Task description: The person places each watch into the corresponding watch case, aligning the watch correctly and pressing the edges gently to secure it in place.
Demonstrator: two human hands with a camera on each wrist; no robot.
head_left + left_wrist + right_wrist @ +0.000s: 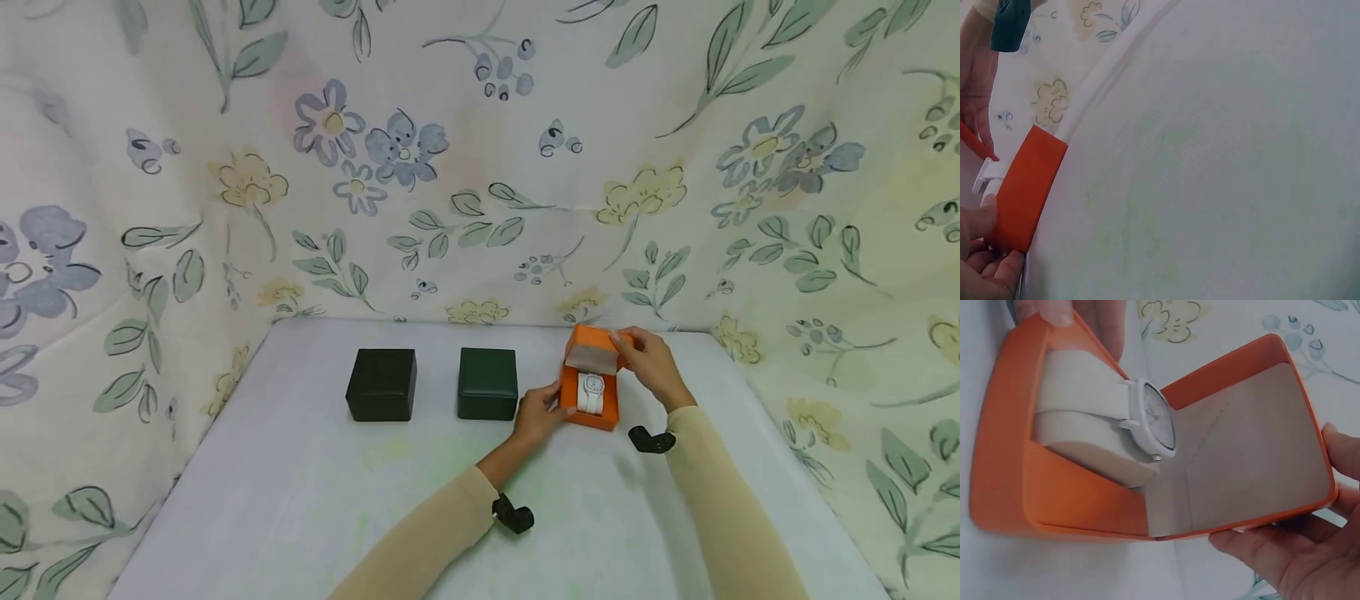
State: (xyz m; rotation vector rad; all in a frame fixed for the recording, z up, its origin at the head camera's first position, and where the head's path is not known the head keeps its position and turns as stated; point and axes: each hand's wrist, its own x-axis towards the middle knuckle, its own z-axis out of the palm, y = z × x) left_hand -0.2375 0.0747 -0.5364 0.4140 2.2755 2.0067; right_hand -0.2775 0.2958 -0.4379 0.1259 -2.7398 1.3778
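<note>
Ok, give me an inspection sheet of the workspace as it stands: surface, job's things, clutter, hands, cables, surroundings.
Surface: white table, faint greenish marks.
Job's things: orange box with its lid partly raised; white watch sits on a pale cushion inside.
Clutter: two closed dark boxes, left dark box and middle dark box, apart from the orange one.
Hands: left hand holds the orange box's base; right hand holds the lid's edge.
Cables: nothing seen.
Surroundings: floral cloth behind and on both sides.
</note>
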